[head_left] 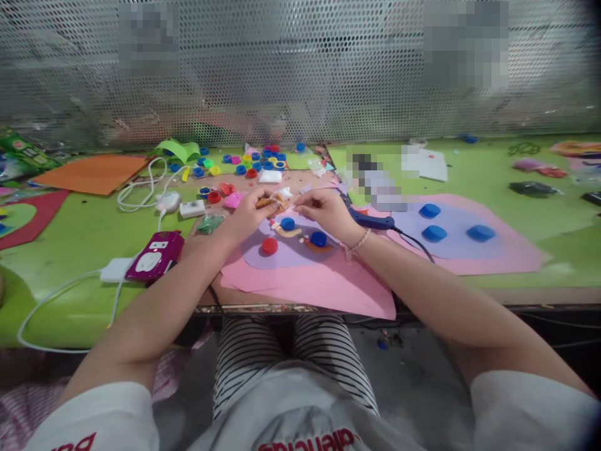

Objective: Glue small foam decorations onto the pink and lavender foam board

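Note:
Over the middle of the work surface, my left hand is closed around a small orange-brown craft piece. My right hand is beside it, thumb and fingers pinched together at the piece's right edge; whatever they hold is too small to make out. Under both hands lies pink paper topped with a lilac paper shape. On it are a red bottle cap, a blue cap with a cream curved piece, and another blue cap with an orange-brown piece under it.
Right of my hand lies a dark blue corded tool. Further right, pink-and-lilac paper bears blue caps. Many loose caps lie at the back. A purple power socket and white cables occupy the left; perforated metal stands behind.

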Motion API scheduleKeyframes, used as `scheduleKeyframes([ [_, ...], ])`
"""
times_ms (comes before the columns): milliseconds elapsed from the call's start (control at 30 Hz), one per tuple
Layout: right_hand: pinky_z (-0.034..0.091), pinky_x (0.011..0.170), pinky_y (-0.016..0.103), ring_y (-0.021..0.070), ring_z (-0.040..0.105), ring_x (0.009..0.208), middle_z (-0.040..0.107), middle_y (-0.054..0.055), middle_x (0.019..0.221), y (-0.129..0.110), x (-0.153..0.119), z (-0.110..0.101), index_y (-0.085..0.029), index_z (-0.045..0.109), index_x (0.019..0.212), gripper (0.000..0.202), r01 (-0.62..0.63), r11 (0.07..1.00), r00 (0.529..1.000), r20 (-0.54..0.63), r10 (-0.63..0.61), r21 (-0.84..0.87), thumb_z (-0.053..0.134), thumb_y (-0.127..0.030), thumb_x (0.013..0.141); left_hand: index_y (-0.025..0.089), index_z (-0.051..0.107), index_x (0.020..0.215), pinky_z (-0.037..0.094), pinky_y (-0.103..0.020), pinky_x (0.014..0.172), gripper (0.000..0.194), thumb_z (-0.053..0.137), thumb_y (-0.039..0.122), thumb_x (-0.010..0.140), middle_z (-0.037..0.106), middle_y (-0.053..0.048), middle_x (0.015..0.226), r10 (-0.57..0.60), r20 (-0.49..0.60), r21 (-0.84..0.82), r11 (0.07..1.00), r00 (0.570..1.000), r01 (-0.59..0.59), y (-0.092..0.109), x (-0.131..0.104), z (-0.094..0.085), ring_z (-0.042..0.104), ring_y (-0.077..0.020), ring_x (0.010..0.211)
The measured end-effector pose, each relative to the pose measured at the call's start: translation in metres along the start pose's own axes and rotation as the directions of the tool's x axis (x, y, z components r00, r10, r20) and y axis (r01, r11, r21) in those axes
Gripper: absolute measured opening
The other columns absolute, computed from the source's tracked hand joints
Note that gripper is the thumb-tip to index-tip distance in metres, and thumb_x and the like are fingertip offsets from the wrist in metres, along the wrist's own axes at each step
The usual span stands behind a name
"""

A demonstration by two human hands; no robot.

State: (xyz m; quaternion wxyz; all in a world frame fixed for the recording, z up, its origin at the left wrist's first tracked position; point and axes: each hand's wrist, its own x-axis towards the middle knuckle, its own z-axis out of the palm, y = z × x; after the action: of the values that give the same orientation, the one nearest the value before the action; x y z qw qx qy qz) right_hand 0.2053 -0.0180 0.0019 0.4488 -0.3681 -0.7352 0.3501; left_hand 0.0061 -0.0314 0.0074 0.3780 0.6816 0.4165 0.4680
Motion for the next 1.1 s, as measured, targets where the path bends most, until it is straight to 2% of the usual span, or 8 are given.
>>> scheduleKeyframes([
  [167, 0.038, 0.055, 0.025, 0.0086, 0.046, 0.056, 0.056, -0.001, 0.061, 0.0013, 0.0009, -0.0023, -0.015, 0.059, 0.068, 0.018, 0.03, 0.991, 0.999, -0.009, -0.031, -0.132, 0.069, -0.029, 0.072, 0.019, 0.055, 0.083, 0.048, -0.029, 0.071, 0.008, 0.059, 0.021, 0.077, 0.063, -0.002, 0.084, -0.013, 0.006, 0.005, 1.0, 1.0, 0.013, 0.0049, -0.001, 0.0005, 0.059, -0.0136, 0.077],
  [400, 0.042, 0.06, 0.026, 0.011, 0.054, 0.063, 0.063, 0.003, 0.071, -0.001, -0.0017, -0.0027, -0.016, 0.063, 0.074, 0.019, 0.092, 0.973, 0.985, 0.16, -0.058, -0.213, 0.053, -0.029, 0.084, 0.02, 0.053, 0.082, 0.047, -0.028, 0.068, 0.006, 0.057, 0.022, 0.079, 0.062, -0.002, 0.082, -0.021, -0.002, 0.042, 0.999, 1.0, 0.021, 0.0095, -0.003, 0.0018, 0.058, -0.0135, 0.076],
  [533, 0.038, 0.057, 0.026, 0.0102, 0.049, 0.058, 0.058, 0.0, 0.063, -0.0042, -0.0027, -0.004, -0.017, 0.06, 0.064, 0.017, 0.135, 0.932, 0.981, 0.175, -0.078, -0.336, 0.063, -0.027, 0.078, 0.02, 0.053, 0.082, 0.047, -0.028, 0.067, 0.005, 0.057, 0.022, 0.079, 0.061, -0.001, 0.08, -0.018, -0.002, 0.066, 0.998, 1.0, 0.019, 0.0089, -0.0027, 0.0011, 0.056, -0.0126, 0.072],
  [700, 0.042, 0.062, 0.026, 0.0116, 0.054, 0.063, 0.062, 0.002, 0.069, -0.0039, -0.0024, -0.0054, -0.017, 0.064, 0.067, 0.006, 0.124, 0.935, 0.977, 0.206, -0.056, -0.333, 0.065, -0.016, 0.073, 0.02, 0.053, 0.081, 0.047, -0.027, 0.067, 0.006, 0.057, 0.021, 0.077, 0.061, -0.002, 0.083, -0.013, 0.004, 0.057, 0.998, 1.0, 0.012, 0.0076, -0.0012, 0.0003, 0.057, -0.0126, 0.073],
  [867, 0.046, 0.073, 0.031, 0.0151, 0.061, 0.074, 0.07, 0.004, 0.08, 0.0, -0.002, -0.005, -0.019, 0.07, 0.076, 0.014, 0.106, 0.938, 0.976, 0.215, -0.034, -0.33, 0.058, -0.012, 0.076, 0.02, 0.053, 0.081, 0.048, -0.027, 0.068, 0.007, 0.057, 0.021, 0.077, 0.061, -0.001, 0.082, -0.02, -0.002, 0.05, 0.999, 1.0, 0.02, 0.0083, -0.0011, 0.0014, 0.057, -0.0128, 0.074],
  [1000, 0.045, 0.065, 0.03, 0.0139, 0.058, 0.066, 0.067, 0.003, 0.072, -0.0033, -0.003, -0.0046, -0.018, 0.068, 0.071, 0.007, 0.076, 0.942, 0.979, 0.205, -0.008, -0.326, 0.063, -0.019, 0.076, 0.02, 0.053, 0.081, 0.048, -0.028, 0.068, 0.007, 0.058, 0.02, 0.076, 0.061, -0.002, 0.083, -0.016, -0.001, 0.055, 0.998, 1.0, 0.016, 0.009, -0.0016, 0.0018, 0.057, -0.0136, 0.076],
  [1100, 0.042, 0.057, 0.027, 0.0117, 0.053, 0.059, 0.062, 0.001, 0.064, -0.0043, -0.003, -0.004, -0.018, 0.063, 0.064, 0.01, 0.055, 0.949, 0.981, 0.192, 0.006, -0.311, 0.069, -0.022, 0.071, 0.02, 0.053, 0.081, 0.048, -0.028, 0.068, 0.006, 0.057, 0.021, 0.078, 0.061, -0.002, 0.083, -0.025, 0.01, 0.048, 0.999, 1.0, 0.024, 0.0075, -0.0019, 0.0016, 0.057, -0.0134, 0.075],
])
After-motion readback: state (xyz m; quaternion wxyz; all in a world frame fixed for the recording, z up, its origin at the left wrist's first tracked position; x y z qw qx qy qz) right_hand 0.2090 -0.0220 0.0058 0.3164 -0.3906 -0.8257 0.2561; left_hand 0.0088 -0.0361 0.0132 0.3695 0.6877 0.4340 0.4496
